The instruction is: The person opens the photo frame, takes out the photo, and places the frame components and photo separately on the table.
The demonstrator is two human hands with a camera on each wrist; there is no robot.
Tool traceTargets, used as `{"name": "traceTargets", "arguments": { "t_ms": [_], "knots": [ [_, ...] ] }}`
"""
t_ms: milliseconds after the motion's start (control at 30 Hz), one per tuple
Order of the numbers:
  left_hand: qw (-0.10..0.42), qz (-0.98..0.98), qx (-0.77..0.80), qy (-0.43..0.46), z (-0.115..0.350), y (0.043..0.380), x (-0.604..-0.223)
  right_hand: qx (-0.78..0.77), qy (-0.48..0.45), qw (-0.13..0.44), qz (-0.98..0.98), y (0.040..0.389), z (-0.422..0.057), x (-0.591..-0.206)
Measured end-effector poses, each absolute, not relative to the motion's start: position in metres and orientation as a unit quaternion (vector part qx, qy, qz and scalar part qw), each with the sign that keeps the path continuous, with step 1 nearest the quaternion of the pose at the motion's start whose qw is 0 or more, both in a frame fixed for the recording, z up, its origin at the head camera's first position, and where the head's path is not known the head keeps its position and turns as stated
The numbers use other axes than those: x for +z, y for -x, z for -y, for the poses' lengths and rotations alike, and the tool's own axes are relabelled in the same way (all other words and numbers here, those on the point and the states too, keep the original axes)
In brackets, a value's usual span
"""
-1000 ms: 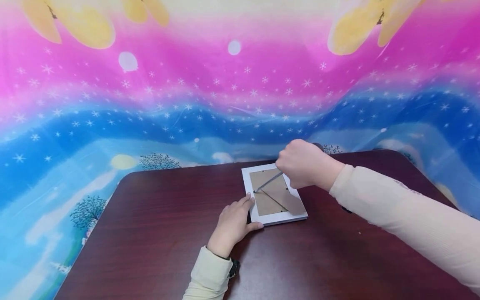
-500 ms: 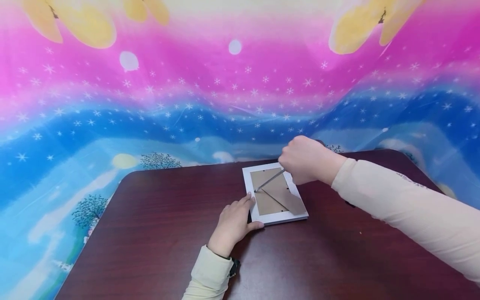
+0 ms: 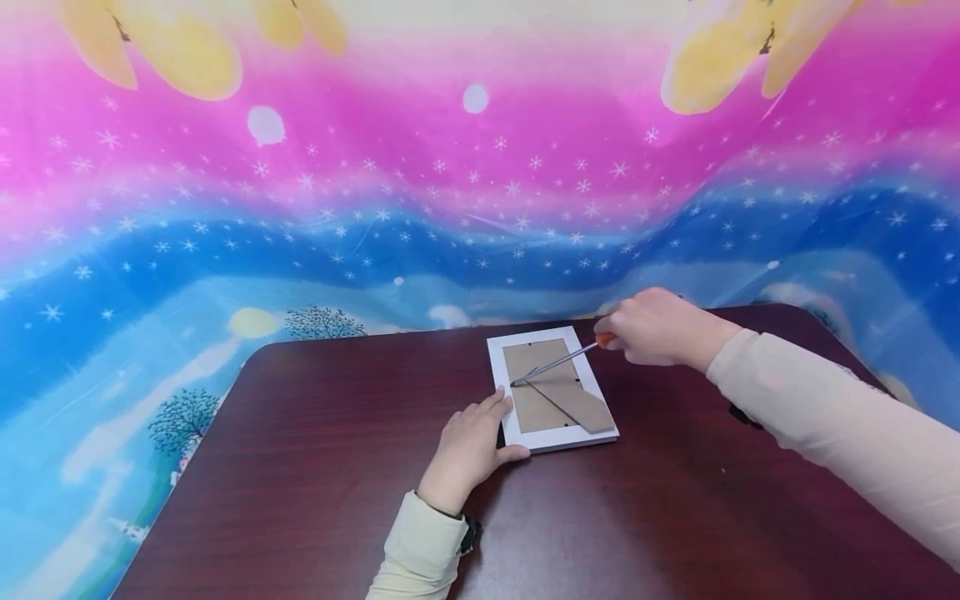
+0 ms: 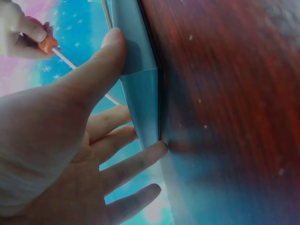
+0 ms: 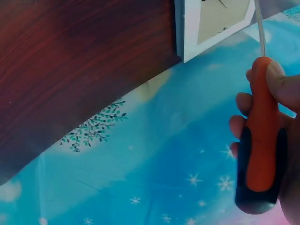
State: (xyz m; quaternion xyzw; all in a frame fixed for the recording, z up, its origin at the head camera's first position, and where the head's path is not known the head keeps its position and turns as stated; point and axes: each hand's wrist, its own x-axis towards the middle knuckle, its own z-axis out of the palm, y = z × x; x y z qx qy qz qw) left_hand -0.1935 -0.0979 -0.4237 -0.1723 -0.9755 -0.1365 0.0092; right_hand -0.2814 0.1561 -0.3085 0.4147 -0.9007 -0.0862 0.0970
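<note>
A white picture frame lies face down on the table, its brown backing board up. A brown stand leg lies slantwise on that board. My right hand grips a screwdriver by its orange and black handle. The metal shaft slants down leftward, its tip at the left inner edge of the frame, by a small dark tab. My left hand rests at the frame's near left corner. In the left wrist view its thumb touches the frame's side, the fingers spread and fairly straight.
Under the frame is a dark reddish-brown table with rounded far corners. A pink and blue cloth with snowflakes hangs behind and at the sides. Small dark tabs sit along the inner edges of the frame.
My right hand has moved right and a little down, so the orange handle now shows and the shaft lies flatter. The tip stays at the left inner edge. My left hand keeps its place.
</note>
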Motion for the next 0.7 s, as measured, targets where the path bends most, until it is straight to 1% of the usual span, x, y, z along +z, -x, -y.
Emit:
{"name": "traceTargets", "arguments": {
  "t_ms": [233,333,600,700],
  "knots": [
    [0.014,0.976,-0.134,0.174,0.098,0.193,-0.425,-0.145,-0.441,0.145,0.874,0.274,-0.129,-0.290],
    [0.019,0.975,-0.132,0.176,0.097,0.193,-0.425,-0.175,-0.454,0.157,0.859,0.271,-0.115,-0.282],
    [0.027,0.976,-0.124,0.179,0.097,0.193,-0.423,-0.236,-0.435,0.140,0.858,0.267,-0.094,-0.275],
    [0.028,0.976,-0.123,0.179,0.097,0.193,-0.423,-0.250,-0.434,0.143,0.853,0.264,-0.087,-0.274]
  ]
}}
